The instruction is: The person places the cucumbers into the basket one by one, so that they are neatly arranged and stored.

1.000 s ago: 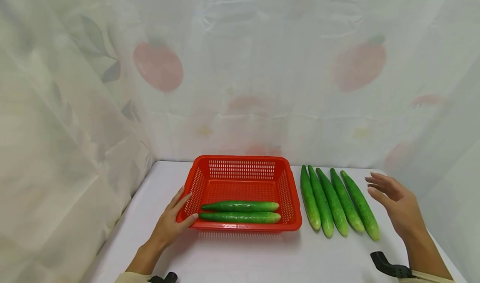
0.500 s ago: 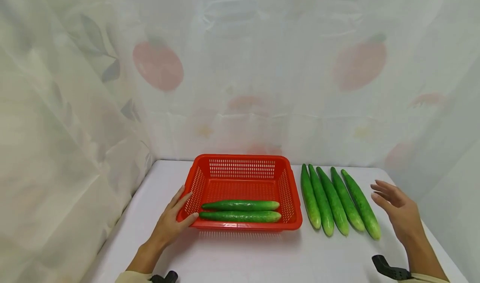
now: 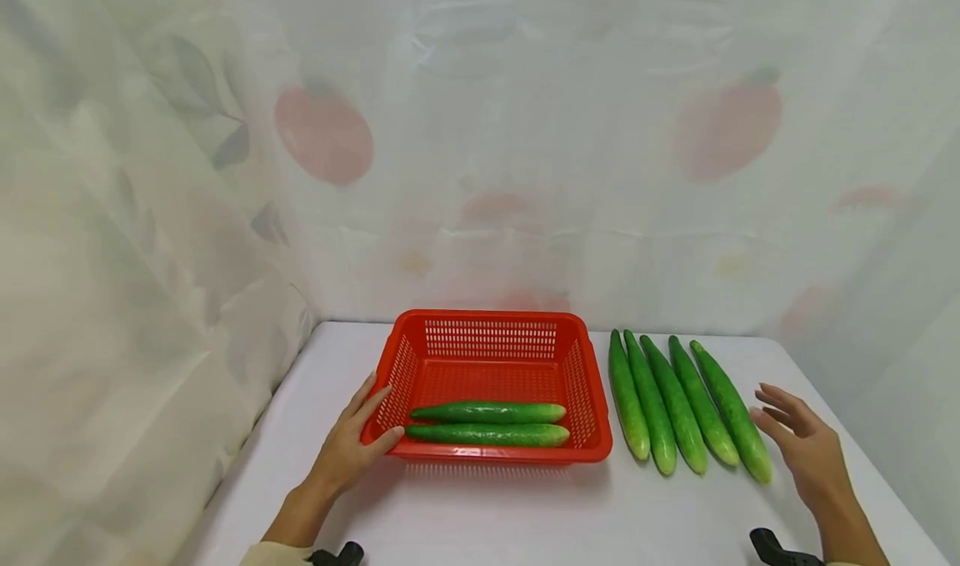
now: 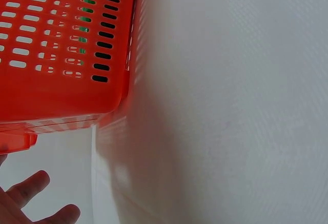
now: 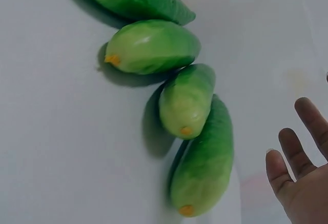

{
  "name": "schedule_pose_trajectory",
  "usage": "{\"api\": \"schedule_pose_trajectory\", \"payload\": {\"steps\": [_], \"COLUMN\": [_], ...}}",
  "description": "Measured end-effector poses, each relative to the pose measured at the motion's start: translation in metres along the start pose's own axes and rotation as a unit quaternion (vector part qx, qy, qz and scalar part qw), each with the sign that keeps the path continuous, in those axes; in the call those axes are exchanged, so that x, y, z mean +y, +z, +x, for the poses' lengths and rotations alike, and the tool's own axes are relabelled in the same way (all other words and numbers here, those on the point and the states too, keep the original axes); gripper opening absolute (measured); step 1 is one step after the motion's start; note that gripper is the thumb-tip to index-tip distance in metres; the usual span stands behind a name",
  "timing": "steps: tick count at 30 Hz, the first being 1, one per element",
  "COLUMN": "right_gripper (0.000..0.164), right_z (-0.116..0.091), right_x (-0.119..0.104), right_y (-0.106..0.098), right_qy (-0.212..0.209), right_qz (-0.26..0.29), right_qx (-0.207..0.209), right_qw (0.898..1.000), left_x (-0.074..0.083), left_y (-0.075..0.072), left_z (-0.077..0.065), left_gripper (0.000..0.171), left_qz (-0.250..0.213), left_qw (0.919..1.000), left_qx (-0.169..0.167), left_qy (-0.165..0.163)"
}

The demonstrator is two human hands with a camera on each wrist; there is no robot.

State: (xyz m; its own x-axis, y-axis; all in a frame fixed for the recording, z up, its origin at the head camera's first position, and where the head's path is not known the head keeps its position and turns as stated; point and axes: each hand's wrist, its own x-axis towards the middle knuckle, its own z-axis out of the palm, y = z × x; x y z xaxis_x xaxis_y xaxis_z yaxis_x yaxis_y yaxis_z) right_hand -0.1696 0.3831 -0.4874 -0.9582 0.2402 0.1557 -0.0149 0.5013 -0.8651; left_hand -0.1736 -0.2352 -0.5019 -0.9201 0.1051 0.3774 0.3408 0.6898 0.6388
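In the head view, a red plastic basket [image 3: 510, 454] with slotted walls stands on the table. Two green cucumbers lie side by side in its front part, a rear one [image 3: 487, 413] and a front one [image 3: 487, 435]. My left hand [image 3: 347, 449] is at the basket's left front corner, fingers spread along the rim. The left wrist view catches its fingertips [image 4: 31, 185] beside the basket wall. To the right lies a row of several cucumbers [image 3: 675, 403], nearly parallel. My right hand [image 3: 810, 453] hovers just right of the rightmost cucumber [image 3: 731, 412], fingers loosely bent and holding nothing.
The white-covered table [image 3: 540, 520] ends at a back edge just behind the basket. A pale curtain with fruit prints [image 3: 487, 132] hangs behind it and along the left side. Dark wrist devices [image 3: 780, 549] sit at both sleeves.
My right hand has come a little down and nearer to me beside the cucumbers. The left hand has stayed at the basket's corner. The head view has shifted slightly.
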Motion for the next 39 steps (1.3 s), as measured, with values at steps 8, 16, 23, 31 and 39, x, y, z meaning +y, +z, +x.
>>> {"api": "schedule_pose_trajectory", "payload": {"steps": [8, 16, 23, 31, 39], "right_gripper": [0.066, 0.074, 0.075, 0.077, 0.075], "right_z": [0.0, 0.002, 0.003, 0.001, 0.003], "right_x": [0.017, 0.023, 0.027, 0.036, 0.045], "right_y": [0.007, 0.013, 0.015, 0.019, 0.022], "right_qy": [0.043, 0.087, 0.102, 0.11, 0.094], "right_qz": [-0.015, -0.011, -0.011, -0.014, -0.04], "right_qx": [0.003, -0.01, -0.02, -0.01, -0.007], "right_qw": [0.999, 0.996, 0.995, 0.994, 0.995], "left_x": [0.002, 0.002, 0.001, -0.001, 0.0], "left_y": [-0.001, -0.001, 0.0, 0.001, 0.001], "left_z": [0.0, 0.0, 0.0, 0.0, 0.0], "left_gripper": [0.065, 0.065, 0.065, 0.065, 0.065], "left_qz": [0.003, 0.004, 0.004, 0.002, 0.002], "left_qw": [1.0, 1.0, 1.0, 1.0, 1.0], "left_qx": [-0.001, -0.002, -0.002, -0.004, 0.0], "left_qy": [-0.001, -0.002, -0.004, -0.007, -0.003]}}
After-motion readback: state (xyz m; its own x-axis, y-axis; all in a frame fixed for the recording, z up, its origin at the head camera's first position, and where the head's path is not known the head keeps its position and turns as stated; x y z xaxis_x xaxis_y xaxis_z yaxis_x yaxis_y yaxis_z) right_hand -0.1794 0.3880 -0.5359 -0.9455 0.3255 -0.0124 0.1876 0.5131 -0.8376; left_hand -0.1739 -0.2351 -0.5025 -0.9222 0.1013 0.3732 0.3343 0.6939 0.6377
